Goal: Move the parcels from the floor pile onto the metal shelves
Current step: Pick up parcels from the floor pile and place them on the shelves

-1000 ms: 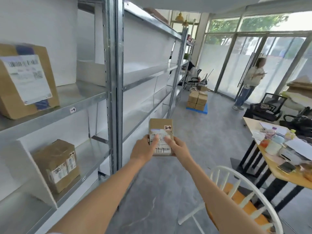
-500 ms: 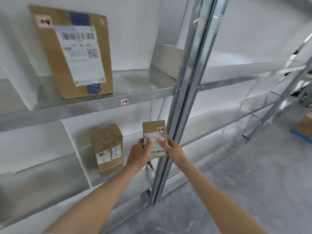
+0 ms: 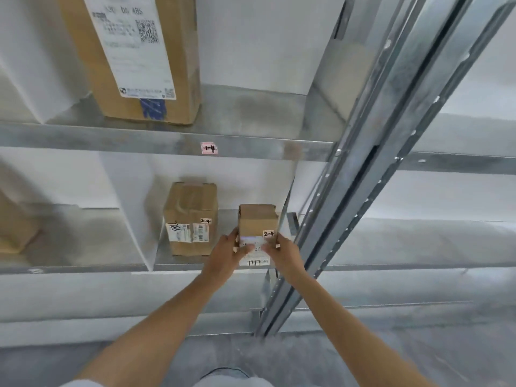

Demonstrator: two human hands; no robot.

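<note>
I hold a small brown parcel (image 3: 257,222) with a white label and a "2-4" tag between both hands at the front edge of the lower metal shelf (image 3: 195,266). My left hand (image 3: 226,254) grips its left side, my right hand (image 3: 282,252) its right side, thumbs on the label. Whether the parcel rests on the shelf or hangs just above it, I cannot tell. Another brown parcel (image 3: 191,219), also tagged "2-4", stands upright on the same shelf just to the left.
A tall parcel (image 3: 134,57) with a large shipping label stands on the upper shelf (image 3: 251,148), marked "1-4". A steel upright (image 3: 371,169) runs diagonally right of my hands. White dividers (image 3: 131,208) split the bays. Another box (image 3: 14,227) shows far left. Grey floor lies below.
I have turned to face the shelves and come closer. Both hands carried the small parcel forward into the lower bay, to the right of the standing parcel.
</note>
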